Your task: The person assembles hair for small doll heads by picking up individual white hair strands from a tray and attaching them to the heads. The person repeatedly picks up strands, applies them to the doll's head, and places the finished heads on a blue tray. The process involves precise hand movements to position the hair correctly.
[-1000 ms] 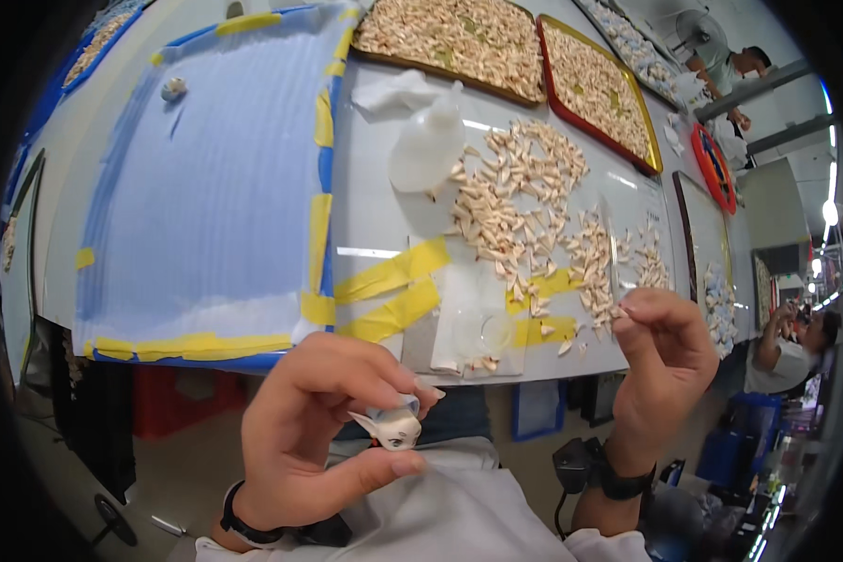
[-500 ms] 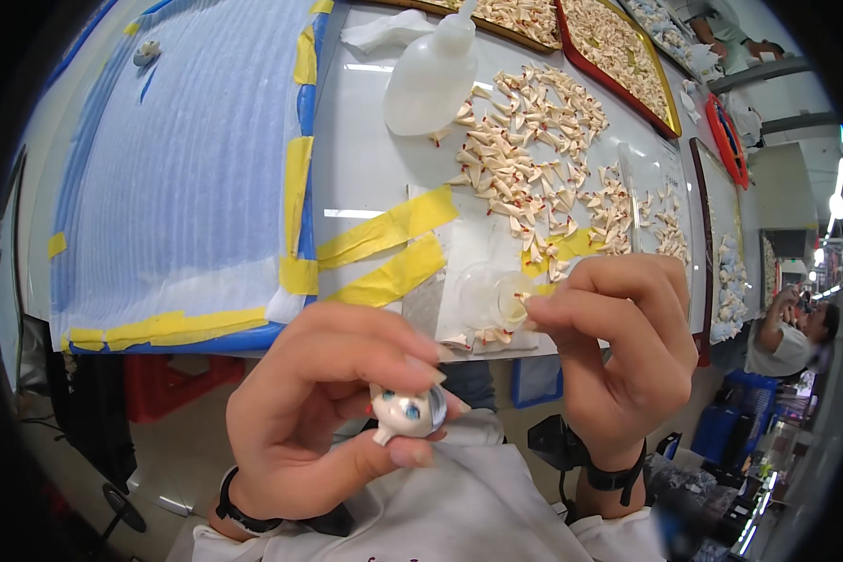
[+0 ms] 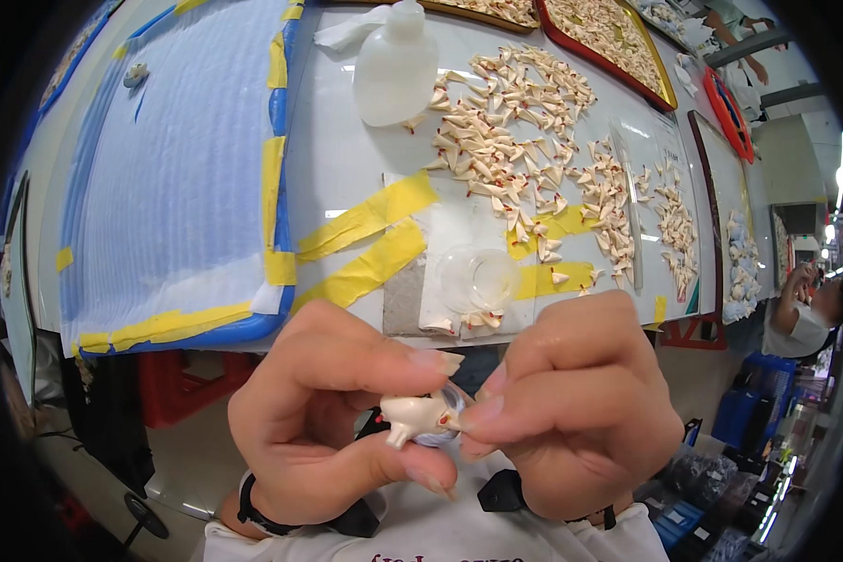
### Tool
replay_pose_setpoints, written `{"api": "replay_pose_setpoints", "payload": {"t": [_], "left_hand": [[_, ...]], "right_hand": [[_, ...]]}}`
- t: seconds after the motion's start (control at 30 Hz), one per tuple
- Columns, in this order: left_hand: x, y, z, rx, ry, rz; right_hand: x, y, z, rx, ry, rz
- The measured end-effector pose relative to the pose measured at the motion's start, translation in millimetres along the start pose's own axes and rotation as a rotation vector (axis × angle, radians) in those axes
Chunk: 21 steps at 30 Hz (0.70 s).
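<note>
A small cream figurine head [image 3: 416, 418] with a grey-blue patch is pinched between the thumb and fingers of my left hand [image 3: 318, 412]. It is turned so that its painted eyes do not show. My right hand [image 3: 581, 403] pinches a small cream pointed piece [image 3: 450, 421] with a red spot against the head's right side; the fingertips cover part of it. Beyond my hands, a round clear cup [image 3: 493, 281] stands on the table. Many similar cream pointed pieces [image 3: 496, 140] with red tips lie in a loose pile farther back.
On the left is a blue tray lined with pale cloth [image 3: 178, 187], edged in yellow tape, bearing another small head [image 3: 136, 74]. A translucent bottle [image 3: 396, 75] stands behind the cup. Red-rimmed trays of pieces [image 3: 609, 47] are at the back. Another person [image 3: 801, 318] sits far right.
My right hand has come from beside the clear cup down and left to the figurine head, bringing the small pointed piece. My left hand has turned the head, so its eyes no longer show.
</note>
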State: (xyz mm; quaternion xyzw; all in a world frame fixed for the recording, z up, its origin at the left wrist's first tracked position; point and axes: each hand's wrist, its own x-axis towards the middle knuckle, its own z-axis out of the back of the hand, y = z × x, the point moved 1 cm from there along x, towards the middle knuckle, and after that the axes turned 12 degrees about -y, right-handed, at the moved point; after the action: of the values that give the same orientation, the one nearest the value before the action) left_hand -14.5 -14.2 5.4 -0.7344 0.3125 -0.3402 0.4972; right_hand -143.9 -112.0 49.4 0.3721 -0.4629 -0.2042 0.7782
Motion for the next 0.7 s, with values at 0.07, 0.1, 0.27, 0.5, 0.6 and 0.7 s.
{"api": "replay_pose_setpoints", "payload": {"t": [0.07,0.1,0.27,0.5,0.6,0.7], "left_hand": [[-3.1,-3.5,-0.8,0.009,-0.022,0.032],[-4.4,-6.3,-1.4,0.015,-0.031,0.057],[-9.0,-7.8,-3.0,0.052,-0.064,0.071],[6.0,-19.0,-23.7,0.445,0.032,-0.443],[7.9,-11.3,-36.7,0.726,0.227,-0.625],[12.6,-49.3,-20.2,1.024,0.099,-0.569]], "right_hand": [[1.2,0.7,2.8,-0.044,0.024,0.067],[0.1,0.4,3.5,-0.059,0.020,0.083],[-2.1,3.5,7.2,-0.089,0.037,0.071],[-0.7,8.4,27.6,0.161,0.152,-0.292],[-5.9,1.2,37.9,0.291,0.191,-0.543],[14.6,-13.5,88.7,-0.037,-0.044,-0.265]]}}
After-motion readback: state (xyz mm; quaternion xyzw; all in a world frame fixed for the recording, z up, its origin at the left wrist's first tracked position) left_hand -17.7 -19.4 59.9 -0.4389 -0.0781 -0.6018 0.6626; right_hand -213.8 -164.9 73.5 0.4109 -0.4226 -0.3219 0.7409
